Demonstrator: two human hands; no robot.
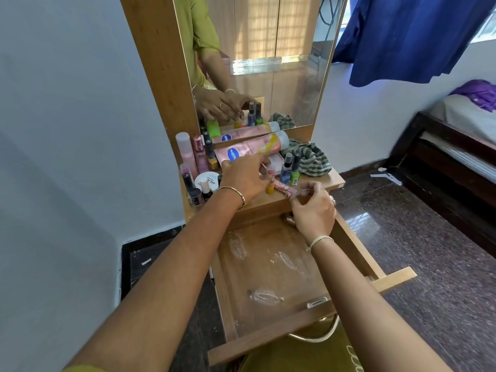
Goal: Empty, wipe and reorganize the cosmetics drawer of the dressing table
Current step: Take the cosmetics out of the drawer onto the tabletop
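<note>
The dressing table's drawer (357, 253) is pulled out; its clear-lined floor holds only a few transparent clips (264, 296). Cosmetics crowd the tabletop (332, 181): a pink lotion tube (252, 150), pink spray bottles (185, 151), a white jar (208, 181), and blue and green nail polish bottles (291, 169). A green striped cloth (311, 158) is bunched at the back right. My left hand (243, 178) hovers over the tabletop, fingers closed around a small yellow bottle with a pink cap (270, 185). My right hand (314, 210) pinches a slim pink patterned stick (287, 189) at the tabletop's front edge.
A mirror (268, 63) rises behind the tabletop and reflects both hands. A dark wooden bed (456, 146) stands to the right across a polished granite floor. A blue curtain (402, 36) hangs at the upper right. A stool with a metal ring (316, 338) sits under the drawer front.
</note>
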